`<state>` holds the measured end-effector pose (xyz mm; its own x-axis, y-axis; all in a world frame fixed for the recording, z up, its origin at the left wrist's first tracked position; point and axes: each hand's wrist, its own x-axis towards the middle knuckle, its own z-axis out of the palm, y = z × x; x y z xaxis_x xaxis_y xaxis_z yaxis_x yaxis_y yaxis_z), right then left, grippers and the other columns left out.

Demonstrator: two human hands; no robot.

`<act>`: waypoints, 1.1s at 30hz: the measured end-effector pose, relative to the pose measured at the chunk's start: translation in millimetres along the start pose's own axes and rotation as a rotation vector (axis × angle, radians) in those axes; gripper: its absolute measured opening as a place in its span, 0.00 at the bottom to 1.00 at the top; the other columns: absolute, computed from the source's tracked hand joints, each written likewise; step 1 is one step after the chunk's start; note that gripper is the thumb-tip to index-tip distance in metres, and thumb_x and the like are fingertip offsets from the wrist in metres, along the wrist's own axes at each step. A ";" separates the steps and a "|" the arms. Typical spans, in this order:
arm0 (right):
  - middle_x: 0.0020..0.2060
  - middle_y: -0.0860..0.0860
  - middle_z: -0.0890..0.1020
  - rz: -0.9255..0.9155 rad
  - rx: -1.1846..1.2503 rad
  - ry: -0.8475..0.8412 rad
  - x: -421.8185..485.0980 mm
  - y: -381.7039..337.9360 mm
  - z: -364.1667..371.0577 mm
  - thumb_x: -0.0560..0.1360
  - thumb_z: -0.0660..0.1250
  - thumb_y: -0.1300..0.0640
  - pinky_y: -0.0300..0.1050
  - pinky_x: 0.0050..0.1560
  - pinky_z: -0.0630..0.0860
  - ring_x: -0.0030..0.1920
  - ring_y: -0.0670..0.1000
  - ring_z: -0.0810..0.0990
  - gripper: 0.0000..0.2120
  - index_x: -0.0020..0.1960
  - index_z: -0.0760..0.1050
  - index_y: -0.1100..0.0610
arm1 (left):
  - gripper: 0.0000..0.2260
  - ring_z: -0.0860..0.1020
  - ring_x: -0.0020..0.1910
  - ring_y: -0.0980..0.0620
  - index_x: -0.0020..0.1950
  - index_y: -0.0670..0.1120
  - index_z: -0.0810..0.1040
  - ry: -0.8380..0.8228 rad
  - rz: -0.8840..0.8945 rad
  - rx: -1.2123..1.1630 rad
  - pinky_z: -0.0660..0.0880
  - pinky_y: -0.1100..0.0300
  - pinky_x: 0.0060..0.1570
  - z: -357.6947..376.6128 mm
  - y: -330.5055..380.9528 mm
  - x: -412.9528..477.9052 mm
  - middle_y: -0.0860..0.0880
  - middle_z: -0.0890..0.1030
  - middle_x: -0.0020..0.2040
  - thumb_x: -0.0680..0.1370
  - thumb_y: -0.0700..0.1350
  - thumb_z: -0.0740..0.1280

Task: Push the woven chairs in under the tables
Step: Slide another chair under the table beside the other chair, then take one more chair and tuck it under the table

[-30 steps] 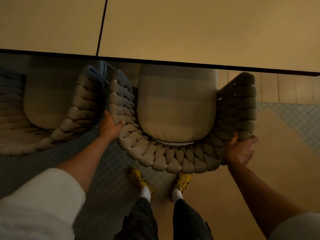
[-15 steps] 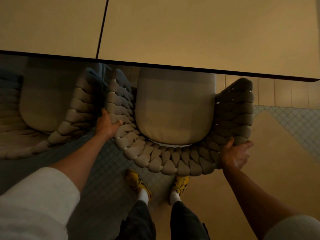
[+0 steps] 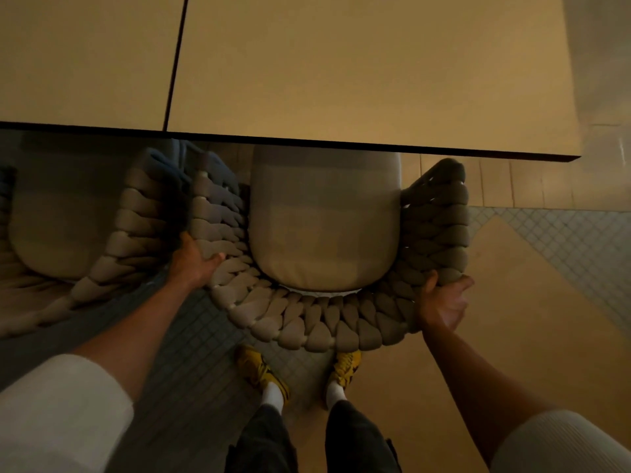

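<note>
The table (image 3: 341, 80) edge now hid the front of the seat cushion (image 3: 324, 233). Over the last second the woven chair (image 3: 307, 322) had slid slightly farther under the table, with only its braided back left outside, so it was probably nearly home. Both the left hand (image 3: 193, 264) and the right hand (image 3: 444, 302) gripped that braid, fingers curled round it

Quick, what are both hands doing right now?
Left hand: grips the woven chair at its left rim.
Right hand: grips the same chair's right rim.
</note>
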<state>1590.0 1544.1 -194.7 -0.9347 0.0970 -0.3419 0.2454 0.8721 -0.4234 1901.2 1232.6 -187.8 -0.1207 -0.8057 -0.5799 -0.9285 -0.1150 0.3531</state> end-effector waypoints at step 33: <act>0.82 0.54 0.50 -0.522 -0.444 -0.423 -32.1 67.6 -164.2 0.74 0.55 0.24 0.68 0.76 0.51 0.81 0.59 0.48 0.41 0.79 0.61 0.47 | 0.35 0.56 0.81 0.44 0.81 0.49 0.59 -0.278 0.856 0.802 0.56 0.44 0.77 38.8 143.0 -206.5 0.46 0.59 0.82 0.79 0.65 0.61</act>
<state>1594.4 1678.7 -74.6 -0.7022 -0.4879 -0.5186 -0.4045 0.8727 -0.2734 1779.7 1405.0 -46.1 -0.7839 -0.2807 -0.5538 -0.4528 0.8688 0.2006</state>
